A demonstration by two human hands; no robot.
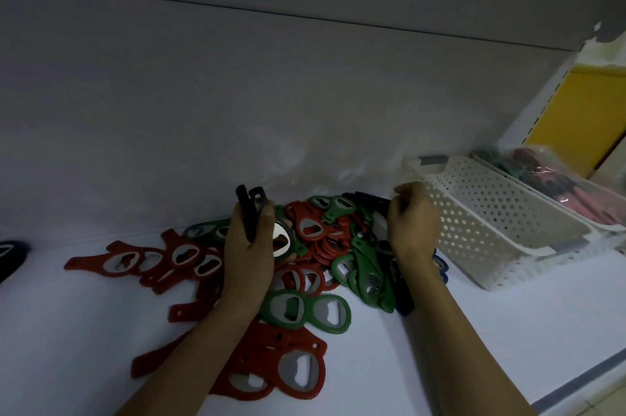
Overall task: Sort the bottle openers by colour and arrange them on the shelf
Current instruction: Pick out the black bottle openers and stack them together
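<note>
On the white shelf [101, 331], at twelve o'clock from me, lay one tangled pile of bottle openers [305, 246]: red ones [288, 368], green ones [294, 310] and a few blue ones [440, 266], overlapping too thickly to count. My left hand [249, 256] gripped two black openers [250, 208] (perhaps more behind my palm), flat plastic with oval metal-lined mouths. My right hand [411, 229] hovered at the pile's three o'clock edge with fingers curled; whether they held anything I could not tell. Two white perforated baskets stood at two o'clock, the nearer basket [491, 212] and the farther basket [609, 229], which held blurred bagged goods [548, 171]. At nine o'clock one dark opener [10, 254] was cut off.
</note>
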